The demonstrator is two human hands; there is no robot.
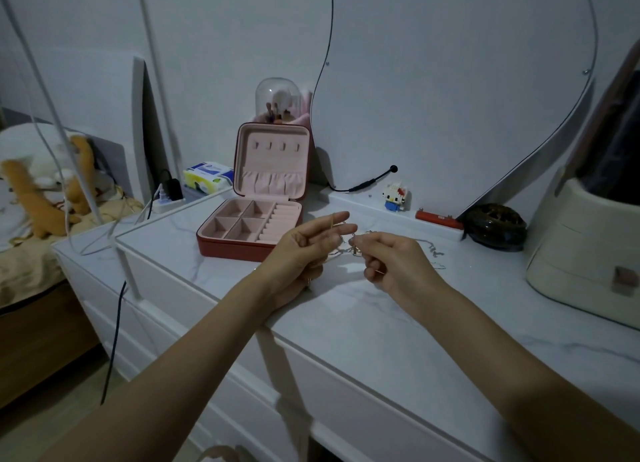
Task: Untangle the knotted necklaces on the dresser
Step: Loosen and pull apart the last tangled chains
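The thin, fine-linked metal necklace chains (349, 245) hang bunched between the two hands just above the white marble-veined dresser top (433, 326), near the centre of the view. How many chains make up the tangle is hard to say in the dim light; a silvery strand (431, 252) trails off toward three o'clock and lies on the marble. The left hand (304, 250) is palm-up with the fingers stretched toward two o'clock, a loop of gold-toned chain draped over them and held under the thumb. The right hand (394, 260) has its fingers curled and pinches the knot at its fingertips, close against the left fingertips.

At eleven o'clock from the hands stands one square, red leatherette jewellery box (252, 219) with a soft pink lining, lid upright; its base shows four square compartments and a row of ring rolls, and the lid has four small hooks above a gathered pouch. Behind it, at twelve o'clock, is one clear domed brush holder (277, 97). Toward two o'clock sit one small block-built cat figure (396, 196), one flat red bar-shaped object (438, 219) and one dark, glossy, pierced oval case (495, 226). At three o'clock stands one rounded cream plastic drawer unit (585, 250).
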